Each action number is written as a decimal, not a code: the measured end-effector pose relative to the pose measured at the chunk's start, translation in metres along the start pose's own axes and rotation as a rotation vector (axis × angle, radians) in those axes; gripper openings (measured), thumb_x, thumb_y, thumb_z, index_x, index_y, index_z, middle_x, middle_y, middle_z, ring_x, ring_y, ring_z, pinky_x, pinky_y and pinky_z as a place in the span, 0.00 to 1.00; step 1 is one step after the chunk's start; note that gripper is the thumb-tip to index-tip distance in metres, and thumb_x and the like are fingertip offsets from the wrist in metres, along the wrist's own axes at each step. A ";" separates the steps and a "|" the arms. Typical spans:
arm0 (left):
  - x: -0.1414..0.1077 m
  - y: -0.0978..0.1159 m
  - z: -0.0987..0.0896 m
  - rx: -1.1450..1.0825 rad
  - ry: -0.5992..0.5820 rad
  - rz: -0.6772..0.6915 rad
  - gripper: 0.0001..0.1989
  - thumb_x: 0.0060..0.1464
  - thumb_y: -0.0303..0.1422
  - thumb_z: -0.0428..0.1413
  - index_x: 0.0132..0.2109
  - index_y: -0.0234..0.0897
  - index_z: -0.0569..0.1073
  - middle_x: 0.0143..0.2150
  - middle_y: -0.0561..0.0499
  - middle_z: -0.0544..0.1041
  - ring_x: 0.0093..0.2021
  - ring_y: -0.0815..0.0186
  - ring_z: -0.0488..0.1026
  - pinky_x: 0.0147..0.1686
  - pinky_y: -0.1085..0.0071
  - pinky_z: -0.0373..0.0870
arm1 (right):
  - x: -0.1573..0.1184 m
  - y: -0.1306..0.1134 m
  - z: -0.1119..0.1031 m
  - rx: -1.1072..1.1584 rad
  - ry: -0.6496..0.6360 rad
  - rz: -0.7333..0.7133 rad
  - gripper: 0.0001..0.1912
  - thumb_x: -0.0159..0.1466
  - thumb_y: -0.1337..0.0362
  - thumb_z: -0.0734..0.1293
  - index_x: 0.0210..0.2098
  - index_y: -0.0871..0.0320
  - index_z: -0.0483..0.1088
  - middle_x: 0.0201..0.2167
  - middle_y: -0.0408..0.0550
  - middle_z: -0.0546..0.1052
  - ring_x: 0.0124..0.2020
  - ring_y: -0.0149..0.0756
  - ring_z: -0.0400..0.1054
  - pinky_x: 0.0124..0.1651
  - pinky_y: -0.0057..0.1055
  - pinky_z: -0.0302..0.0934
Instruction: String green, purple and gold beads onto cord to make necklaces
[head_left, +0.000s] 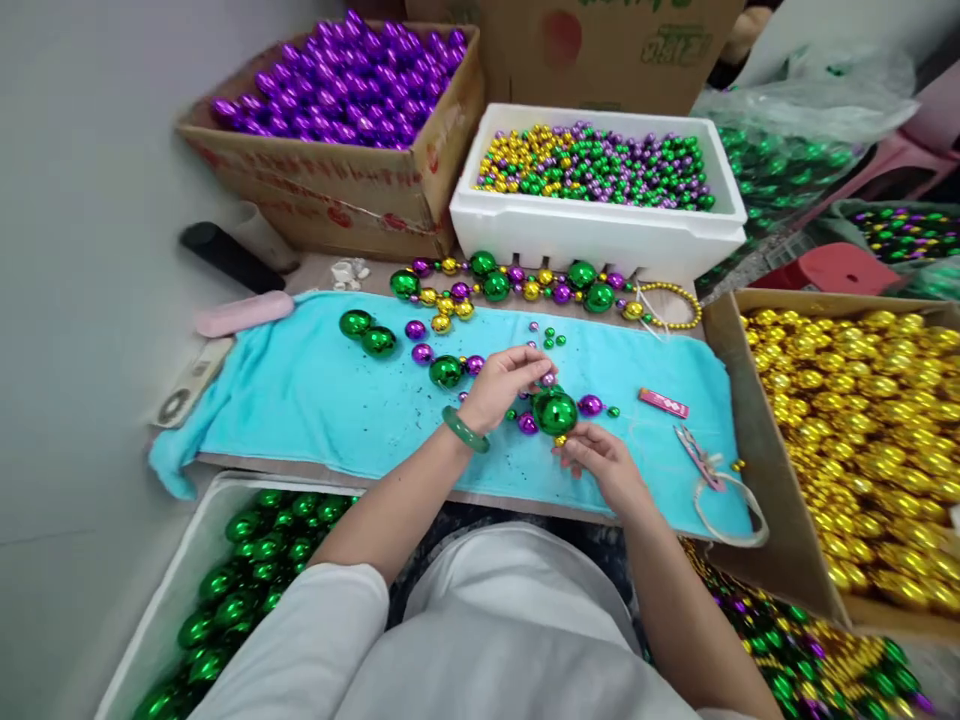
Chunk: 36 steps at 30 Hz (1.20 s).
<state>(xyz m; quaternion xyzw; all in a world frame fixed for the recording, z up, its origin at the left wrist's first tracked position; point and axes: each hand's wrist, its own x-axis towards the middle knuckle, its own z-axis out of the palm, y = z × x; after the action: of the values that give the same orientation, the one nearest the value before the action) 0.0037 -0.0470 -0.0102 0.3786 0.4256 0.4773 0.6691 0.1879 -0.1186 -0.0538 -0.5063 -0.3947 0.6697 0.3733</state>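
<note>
Over the turquoise towel, my left hand pinches a small purple bead just above a large shiny green ball. My right hand has its fingers closed on a small gold bead below that ball. Purple balls lie on either side of the green one, with small green beads by them. Left of my hands, more loose green balls and purple balls rest on the towel. A finished-looking bead necklace stretches along the towel's far edge.
Behind stand a carton of purple balls and a white foam box of small mixed beads. A carton of gold balls is at the right, a foam box of green balls at near left. Small scissors lie on the towel.
</note>
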 end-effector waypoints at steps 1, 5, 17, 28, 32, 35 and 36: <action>0.000 0.000 0.000 0.014 0.004 -0.002 0.15 0.43 0.41 0.66 0.32 0.34 0.75 0.33 0.50 0.79 0.34 0.68 0.74 0.34 0.71 0.67 | 0.000 -0.003 -0.002 -0.055 0.020 0.000 0.19 0.50 0.52 0.74 0.33 0.59 0.72 0.25 0.46 0.77 0.23 0.32 0.67 0.22 0.27 0.57; -0.002 0.002 0.006 0.112 -0.026 0.032 0.13 0.43 0.40 0.66 0.32 0.34 0.77 0.37 0.48 0.79 0.36 0.68 0.74 0.37 0.71 0.68 | 0.000 -0.020 -0.010 -0.233 0.255 -0.158 0.15 0.52 0.55 0.72 0.33 0.59 0.75 0.22 0.42 0.74 0.21 0.27 0.61 0.23 0.27 0.57; -0.006 0.021 0.036 0.141 -0.053 0.332 0.10 0.53 0.39 0.61 0.35 0.36 0.75 0.37 0.50 0.78 0.40 0.67 0.74 0.41 0.68 0.70 | 0.001 -0.035 0.000 -0.148 0.023 -0.224 0.14 0.55 0.53 0.72 0.30 0.58 0.72 0.23 0.44 0.76 0.21 0.29 0.66 0.19 0.25 0.54; -0.045 -0.057 0.020 1.016 -0.353 0.370 0.45 0.38 0.42 0.70 0.62 0.38 0.62 0.58 0.41 0.72 0.60 0.49 0.67 0.63 0.47 0.53 | -0.031 -0.065 -0.002 0.157 0.072 -0.413 0.12 0.59 0.56 0.71 0.31 0.57 0.69 0.16 0.37 0.64 0.18 0.28 0.61 0.19 0.25 0.54; -0.051 -0.069 0.014 1.144 -0.307 0.432 0.30 0.48 0.40 0.65 0.57 0.40 0.66 0.56 0.44 0.74 0.58 0.53 0.68 0.63 0.50 0.53 | -0.050 -0.086 -0.003 0.168 0.075 -0.572 0.07 0.61 0.60 0.70 0.32 0.57 0.71 0.16 0.38 0.64 0.17 0.28 0.60 0.20 0.25 0.55; -0.053 -0.067 0.003 1.183 -0.273 0.473 0.27 0.49 0.42 0.63 0.54 0.39 0.68 0.55 0.43 0.73 0.57 0.53 0.69 0.59 0.53 0.59 | -0.061 -0.098 -0.008 0.163 0.131 -0.677 0.06 0.59 0.61 0.71 0.31 0.57 0.73 0.15 0.39 0.63 0.18 0.28 0.59 0.21 0.27 0.55; -0.054 -0.065 -0.001 1.202 -0.259 0.491 0.28 0.49 0.43 0.63 0.54 0.38 0.68 0.55 0.42 0.73 0.57 0.53 0.69 0.57 0.54 0.60 | -0.063 -0.100 -0.011 0.163 0.164 -0.694 0.06 0.59 0.61 0.72 0.31 0.57 0.74 0.15 0.39 0.63 0.18 0.28 0.58 0.21 0.27 0.55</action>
<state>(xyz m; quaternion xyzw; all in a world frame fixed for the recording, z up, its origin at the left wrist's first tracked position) 0.0133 -0.1155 -0.0589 0.8264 0.4353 0.2462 0.2586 0.2219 -0.1331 0.0592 -0.3631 -0.4571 0.4896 0.6477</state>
